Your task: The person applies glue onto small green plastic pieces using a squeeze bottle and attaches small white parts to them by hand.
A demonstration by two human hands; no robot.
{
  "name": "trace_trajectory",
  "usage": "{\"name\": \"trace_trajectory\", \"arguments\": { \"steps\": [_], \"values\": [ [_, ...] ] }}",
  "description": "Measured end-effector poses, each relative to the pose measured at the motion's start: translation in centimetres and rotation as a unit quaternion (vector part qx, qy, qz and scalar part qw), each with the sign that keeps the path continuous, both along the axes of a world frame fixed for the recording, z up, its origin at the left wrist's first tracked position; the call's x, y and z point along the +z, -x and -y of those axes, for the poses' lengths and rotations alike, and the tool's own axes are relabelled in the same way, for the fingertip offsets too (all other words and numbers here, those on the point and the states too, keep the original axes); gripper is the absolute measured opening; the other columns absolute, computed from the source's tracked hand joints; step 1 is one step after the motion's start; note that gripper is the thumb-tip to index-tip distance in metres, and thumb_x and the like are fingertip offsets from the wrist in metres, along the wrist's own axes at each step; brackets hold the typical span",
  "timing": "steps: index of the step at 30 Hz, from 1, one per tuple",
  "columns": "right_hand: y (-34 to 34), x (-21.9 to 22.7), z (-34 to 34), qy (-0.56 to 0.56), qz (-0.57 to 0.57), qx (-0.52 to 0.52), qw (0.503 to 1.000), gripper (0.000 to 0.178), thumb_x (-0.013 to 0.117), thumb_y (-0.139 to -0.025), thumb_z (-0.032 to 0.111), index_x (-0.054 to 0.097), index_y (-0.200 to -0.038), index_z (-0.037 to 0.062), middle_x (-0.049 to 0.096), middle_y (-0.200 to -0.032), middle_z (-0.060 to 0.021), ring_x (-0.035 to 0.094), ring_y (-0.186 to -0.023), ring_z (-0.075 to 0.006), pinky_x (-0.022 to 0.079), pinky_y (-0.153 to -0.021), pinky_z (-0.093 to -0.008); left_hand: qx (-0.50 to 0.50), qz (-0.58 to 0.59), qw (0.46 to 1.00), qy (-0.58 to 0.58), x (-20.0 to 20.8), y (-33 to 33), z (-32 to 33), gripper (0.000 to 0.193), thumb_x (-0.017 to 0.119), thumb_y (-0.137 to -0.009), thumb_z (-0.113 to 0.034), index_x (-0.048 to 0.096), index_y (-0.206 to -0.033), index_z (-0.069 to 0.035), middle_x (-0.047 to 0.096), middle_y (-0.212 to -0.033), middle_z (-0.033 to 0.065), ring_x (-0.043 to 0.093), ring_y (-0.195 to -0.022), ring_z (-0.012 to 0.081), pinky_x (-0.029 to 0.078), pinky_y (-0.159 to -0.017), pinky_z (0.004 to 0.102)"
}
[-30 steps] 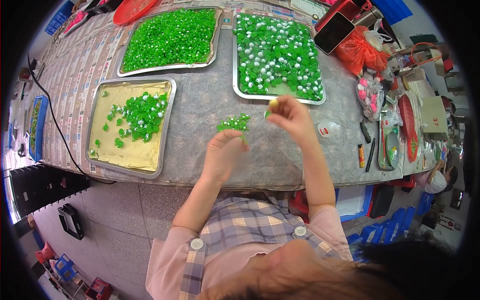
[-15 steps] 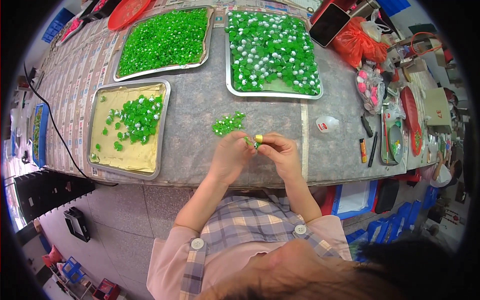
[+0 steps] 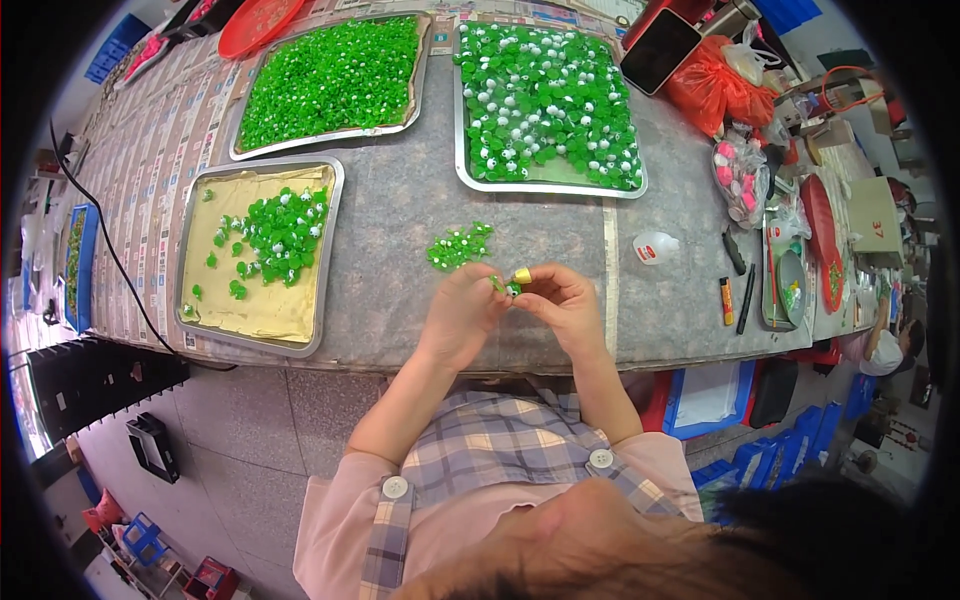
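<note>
Both hands meet over the near edge of the table. My left hand (image 3: pixel 462 315) is closed, its fingertips pinching a small green plastic piece. Opposite it, my right hand (image 3: pixel 565 308) pinches a green piece with a white, dark-spotted ball (image 3: pixel 514 290); the fingers partly cover it. A gold-coloured thimble-like cap (image 3: pixel 522 275) sits on a right fingertip. Just beyond the left hand lies a small pile of green pieces with white dots (image 3: pixel 458 246). To the left, a paper-lined metal tray (image 3: pixel 215 310) bears several green pieces with white balls.
Behind stand a tray of small green pieces (image 3: pixel 330 85) and a tray of green-and-white ball pieces (image 3: pixel 548 105). Rightward are a white bottle (image 3: pixel 655 248), an orange tube (image 3: pixel 727 301), a black pen (image 3: pixel 746 300) and a metal tray with tools (image 3: pixel 783 318). A dark phone (image 3: pixel 661 50) stands far right.
The hands stay together in nearly the same place, with only slight finger movement around the small green piece. The whole view has shifted a little.
</note>
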State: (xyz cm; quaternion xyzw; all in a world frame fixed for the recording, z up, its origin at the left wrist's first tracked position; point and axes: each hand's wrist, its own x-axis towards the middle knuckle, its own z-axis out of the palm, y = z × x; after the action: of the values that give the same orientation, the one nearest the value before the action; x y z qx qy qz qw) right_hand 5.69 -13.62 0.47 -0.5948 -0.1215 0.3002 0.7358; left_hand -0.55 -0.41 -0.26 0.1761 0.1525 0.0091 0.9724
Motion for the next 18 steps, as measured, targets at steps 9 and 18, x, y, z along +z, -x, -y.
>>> {"name": "trace_trajectory", "arguments": {
  "steps": [9,18],
  "values": [
    [-0.4,1.1,0.0,-0.090,-0.019,-0.052,0.994,0.020,0.056,-0.070,-0.002,0.052,-0.090,-0.0007,0.055,-0.084,-0.0059,0.053,-0.078,-0.0120,0.043,-0.069,-0.0223,-0.007,-0.052,0.991,-0.126,0.2,-0.1,0.4,0.009,0.053,-0.074,-0.005,0.051,-0.083,-0.003,0.055,-0.077,0.0048,0.054,-0.070,0.0128,0.047,-0.065,0.0243],
    [0.0,1.2,-0.1,-0.028,0.024,-0.050,0.998,0.019,0.057,-0.070,0.000,0.054,-0.088,-0.0012,0.056,-0.085,-0.0066,0.053,-0.078,-0.0121,0.042,-0.069,-0.0226,0.026,-0.055,0.968,-0.242,0.3,-0.2,0.6,0.010,0.052,-0.072,-0.001,0.052,-0.081,0.002,0.055,-0.077,0.0091,0.054,-0.068,0.0153,0.045,-0.063,0.0250]
  ]
}}
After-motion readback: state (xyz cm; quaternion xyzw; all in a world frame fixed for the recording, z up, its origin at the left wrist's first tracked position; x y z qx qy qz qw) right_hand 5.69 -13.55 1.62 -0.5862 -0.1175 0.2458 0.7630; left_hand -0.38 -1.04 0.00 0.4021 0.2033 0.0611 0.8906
